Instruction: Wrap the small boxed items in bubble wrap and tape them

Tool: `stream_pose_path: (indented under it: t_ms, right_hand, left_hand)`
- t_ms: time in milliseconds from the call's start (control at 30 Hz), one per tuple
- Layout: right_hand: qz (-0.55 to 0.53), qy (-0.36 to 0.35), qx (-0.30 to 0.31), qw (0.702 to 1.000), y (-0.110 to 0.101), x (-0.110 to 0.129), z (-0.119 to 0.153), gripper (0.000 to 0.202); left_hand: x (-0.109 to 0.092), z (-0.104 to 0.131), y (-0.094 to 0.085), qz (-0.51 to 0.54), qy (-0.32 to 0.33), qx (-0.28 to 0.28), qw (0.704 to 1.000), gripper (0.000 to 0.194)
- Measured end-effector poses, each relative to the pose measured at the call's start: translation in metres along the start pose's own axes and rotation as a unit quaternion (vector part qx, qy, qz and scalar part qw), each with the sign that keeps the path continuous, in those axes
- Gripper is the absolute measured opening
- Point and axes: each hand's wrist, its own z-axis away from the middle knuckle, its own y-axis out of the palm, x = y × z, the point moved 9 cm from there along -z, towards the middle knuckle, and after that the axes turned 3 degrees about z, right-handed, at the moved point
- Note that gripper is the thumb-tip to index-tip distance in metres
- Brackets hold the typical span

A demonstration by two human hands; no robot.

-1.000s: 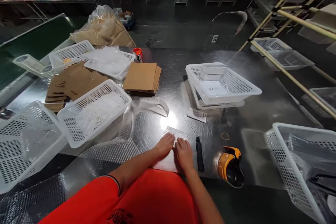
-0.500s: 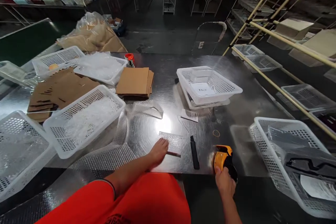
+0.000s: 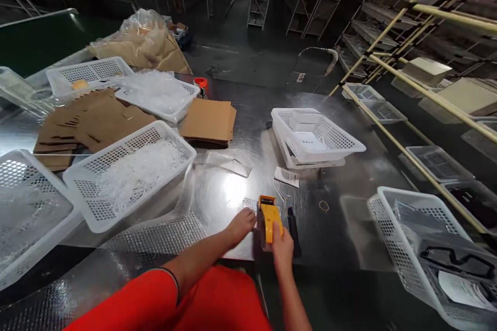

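My right hand (image 3: 283, 248) is wrapped round the handle of a yellow tape dispenser (image 3: 271, 220). The dispenser's head meets the right side of a small bubble-wrapped packet (image 3: 249, 203), partly covering it. With fingers curled, my left hand (image 3: 241, 224) grips the packet's near left part. What lies inside the wrap cannot be made out. Just right of the dispenser lies a black box cutter (image 3: 293, 225), partly behind my right hand. A length of bubble wrap (image 3: 163, 232) spreads over the table to the left of my left hand.
White baskets of clear plastic (image 3: 132, 176) stand left, by flat brown cardboard (image 3: 93, 124) and a cardboard stack (image 3: 207, 120). Ahead are stacked white baskets (image 3: 334, 137) and a printed slip (image 3: 287, 177). A rubber band (image 3: 323, 206) and a basket of packaged goods (image 3: 392, 227) are right.
My right hand has carried the tape dispenser left, past the box cutter, onto the bubble-wrapped packet. My left hand stays on the packet. The view has shifted slightly.
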Motion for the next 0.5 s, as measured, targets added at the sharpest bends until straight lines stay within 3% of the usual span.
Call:
stream_pose_path:
  t_ms: [133, 300, 400, 500]
  right_hand:
    - [0.025, 0.018, 0.012, 0.999, 0.011, -0.004, 0.002, 0.059]
    - [0.016, 0.045, 0.01, 0.999, 0.013, -0.009, 0.015, 0.061]
    - [0.002, 0.065, 0.014, 0.998, 0.008, -0.028, 0.044, 0.069]
    - [-0.018, 0.105, 0.029, 0.994, 0.008, -0.073, 0.094, 0.078]
  left_hand:
    - [0.006, -0.003, 0.001, 0.027, -0.005, -0.002, 1.0, 0.014]
    - [0.01, -0.008, 0.002, 0.05, -0.044, 0.057, 0.996, 0.007]
    - [0.01, -0.01, -0.002, 0.049, -0.054, 0.075, 0.995, 0.007]
    - [0.01, -0.011, -0.003, 0.046, -0.056, 0.109, 0.991, 0.017]
